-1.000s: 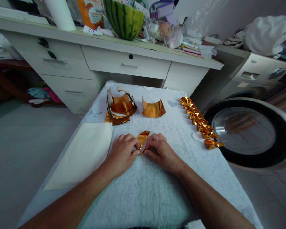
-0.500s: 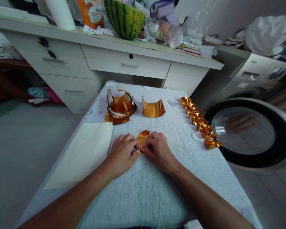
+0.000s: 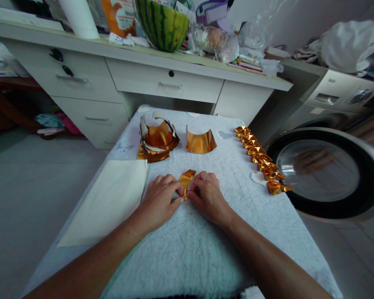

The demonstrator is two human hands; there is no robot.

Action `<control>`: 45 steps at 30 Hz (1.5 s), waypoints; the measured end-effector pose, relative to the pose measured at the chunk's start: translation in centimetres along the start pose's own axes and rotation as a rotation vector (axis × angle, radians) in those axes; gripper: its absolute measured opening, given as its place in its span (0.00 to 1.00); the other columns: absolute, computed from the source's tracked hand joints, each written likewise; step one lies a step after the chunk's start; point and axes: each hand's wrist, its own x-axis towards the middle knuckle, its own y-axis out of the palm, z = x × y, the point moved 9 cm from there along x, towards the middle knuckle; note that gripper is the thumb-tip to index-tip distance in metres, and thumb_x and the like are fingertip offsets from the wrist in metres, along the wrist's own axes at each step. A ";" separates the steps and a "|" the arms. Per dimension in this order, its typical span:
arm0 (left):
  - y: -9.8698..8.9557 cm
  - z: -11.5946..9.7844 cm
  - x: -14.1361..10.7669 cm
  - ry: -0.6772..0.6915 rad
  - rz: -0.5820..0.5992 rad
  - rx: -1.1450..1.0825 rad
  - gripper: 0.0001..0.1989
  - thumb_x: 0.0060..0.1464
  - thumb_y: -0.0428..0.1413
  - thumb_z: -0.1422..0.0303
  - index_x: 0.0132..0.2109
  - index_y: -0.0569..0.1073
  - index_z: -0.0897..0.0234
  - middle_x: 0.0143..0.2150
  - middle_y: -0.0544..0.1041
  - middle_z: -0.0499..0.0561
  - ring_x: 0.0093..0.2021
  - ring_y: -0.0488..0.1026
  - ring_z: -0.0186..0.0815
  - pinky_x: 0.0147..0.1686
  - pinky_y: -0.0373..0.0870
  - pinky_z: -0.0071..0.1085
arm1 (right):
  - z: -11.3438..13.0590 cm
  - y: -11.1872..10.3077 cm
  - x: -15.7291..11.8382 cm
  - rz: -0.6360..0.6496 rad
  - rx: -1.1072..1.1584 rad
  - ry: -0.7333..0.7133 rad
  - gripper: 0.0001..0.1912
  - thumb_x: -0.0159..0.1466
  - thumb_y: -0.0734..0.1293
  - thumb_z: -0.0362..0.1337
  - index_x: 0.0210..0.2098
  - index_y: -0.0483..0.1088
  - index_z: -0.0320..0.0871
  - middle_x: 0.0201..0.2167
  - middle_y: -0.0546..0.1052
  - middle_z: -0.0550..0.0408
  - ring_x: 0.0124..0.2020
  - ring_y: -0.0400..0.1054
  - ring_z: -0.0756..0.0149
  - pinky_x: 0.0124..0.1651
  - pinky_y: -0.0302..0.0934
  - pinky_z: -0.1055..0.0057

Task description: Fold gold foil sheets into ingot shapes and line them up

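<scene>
Between my two hands lies a small folded piece of gold foil paper [image 3: 187, 178], its far end pointing away from me. My left hand [image 3: 163, 195] pinches its left edge with thumb and forefinger. From the other side, my right hand [image 3: 207, 193] grips the near right edge, its fingers curled. Farther back stand a curled stack of gold foil sheets [image 3: 157, 135] and a single curved gold sheet [image 3: 201, 142]. Along the table's right side runs a row of several folded gold foil pieces [image 3: 258, 158].
A cream paper sheet [image 3: 112, 195] lies left on the cloth-covered table [image 3: 180, 257]. Behind is a white drawer desk [image 3: 137, 83] bearing a cut watermelon [image 3: 162, 25], a white roll [image 3: 79, 18] and plastic bags. A washing machine's open round door [image 3: 324, 172] stands right.
My fingers have shifted slightly along the foil paper, and more of its near end shows between them. Everything else stays where it was.
</scene>
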 end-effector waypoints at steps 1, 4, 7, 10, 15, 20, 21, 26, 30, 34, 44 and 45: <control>0.0 0.0 0.0 -0.004 0.005 0.001 0.03 0.54 0.56 0.70 0.36 0.75 0.58 0.40 0.73 0.50 0.44 0.66 0.42 0.44 0.62 0.38 | 0.0 0.0 0.0 0.007 -0.007 0.000 0.06 0.60 0.70 0.32 0.26 0.72 0.42 0.35 0.70 0.53 0.41 0.60 0.61 0.46 0.52 0.63; 0.2 0.1 0.1 -0.019 0.034 0.006 0.05 0.55 0.55 0.72 0.37 0.75 0.59 0.40 0.72 0.50 0.45 0.66 0.42 0.45 0.62 0.38 | 0.1 -0.1 0.0 0.021 -0.026 0.013 0.06 0.60 0.69 0.31 0.27 0.72 0.42 0.36 0.70 0.53 0.41 0.60 0.62 0.46 0.51 0.63; 0.3 0.3 0.2 -0.026 0.050 0.011 0.07 0.58 0.52 0.73 0.38 0.75 0.59 0.41 0.72 0.50 0.45 0.66 0.41 0.46 0.62 0.38 | 0.1 0.0 0.0 0.030 -0.028 0.030 0.05 0.60 0.70 0.31 0.27 0.72 0.42 0.37 0.70 0.53 0.42 0.60 0.62 0.47 0.51 0.63; 0.3 0.3 0.2 -0.026 0.050 0.018 0.08 0.59 0.51 0.72 0.38 0.75 0.59 0.41 0.72 0.50 0.45 0.66 0.41 0.46 0.62 0.38 | 0.0 0.1 0.0 0.029 -0.022 0.027 0.05 0.59 0.70 0.32 0.27 0.72 0.42 0.37 0.71 0.53 0.42 0.59 0.62 0.47 0.51 0.63; 0.2 0.1 0.2 -0.035 0.037 0.023 0.06 0.58 0.53 0.71 0.37 0.75 0.60 0.40 0.73 0.49 0.44 0.66 0.41 0.45 0.62 0.38 | -0.1 0.1 0.0 0.016 -0.014 0.024 0.06 0.59 0.71 0.32 0.26 0.72 0.42 0.36 0.71 0.54 0.42 0.60 0.62 0.46 0.51 0.64; 0.1 0.2 0.2 -0.033 0.012 0.020 0.03 0.55 0.56 0.70 0.36 0.75 0.59 0.40 0.72 0.49 0.45 0.66 0.41 0.45 0.62 0.38 | 0.0 0.0 0.0 0.017 -0.018 0.025 0.06 0.59 0.71 0.33 0.27 0.72 0.42 0.37 0.71 0.54 0.42 0.60 0.62 0.47 0.52 0.63; 0.1 0.2 0.2 -0.031 0.009 0.019 0.03 0.55 0.57 0.70 0.36 0.75 0.59 0.40 0.72 0.49 0.45 0.66 0.41 0.45 0.62 0.38 | 0.0 0.0 0.0 0.016 -0.021 0.025 0.05 0.59 0.71 0.33 0.27 0.72 0.42 0.37 0.71 0.54 0.42 0.60 0.62 0.47 0.52 0.63; 0.3 0.2 0.3 -0.040 0.002 0.022 0.03 0.56 0.57 0.67 0.36 0.75 0.59 0.39 0.72 0.49 0.44 0.66 0.41 0.44 0.62 0.38 | 0.1 0.1 0.0 0.023 -0.034 0.037 0.06 0.59 0.71 0.32 0.26 0.71 0.42 0.37 0.70 0.53 0.42 0.60 0.61 0.47 0.52 0.63; 0.3 0.3 0.3 -0.058 -0.001 0.027 0.02 0.54 0.58 0.66 0.35 0.74 0.59 0.39 0.72 0.49 0.44 0.66 0.42 0.43 0.62 0.38 | 0.2 0.1 0.1 0.026 -0.052 0.041 0.06 0.59 0.70 0.32 0.26 0.71 0.42 0.37 0.70 0.53 0.42 0.59 0.61 0.47 0.52 0.63; 0.2 0.2 0.2 -0.062 -0.007 0.024 0.01 0.53 0.59 0.67 0.34 0.74 0.59 0.39 0.72 0.49 0.44 0.67 0.42 0.44 0.62 0.38 | 0.2 0.1 0.1 0.029 -0.063 0.045 0.05 0.59 0.69 0.31 0.27 0.71 0.42 0.36 0.70 0.53 0.42 0.59 0.61 0.46 0.52 0.64; 0.3 0.3 0.3 -0.071 -0.012 0.039 0.01 0.54 0.58 0.67 0.34 0.74 0.58 0.39 0.73 0.49 0.44 0.67 0.41 0.43 0.62 0.37 | 0.0 0.2 0.0 0.024 -0.056 0.049 0.05 0.59 0.71 0.32 0.27 0.72 0.42 0.37 0.71 0.53 0.43 0.59 0.61 0.46 0.52 0.64; 0.3 0.3 0.3 -0.075 -0.012 0.044 0.01 0.54 0.58 0.68 0.34 0.74 0.58 0.39 0.73 0.49 0.44 0.67 0.41 0.43 0.62 0.37 | 0.0 0.2 0.0 0.024 -0.056 0.048 0.05 0.59 0.71 0.32 0.27 0.72 0.42 0.37 0.71 0.53 0.43 0.59 0.61 0.46 0.52 0.64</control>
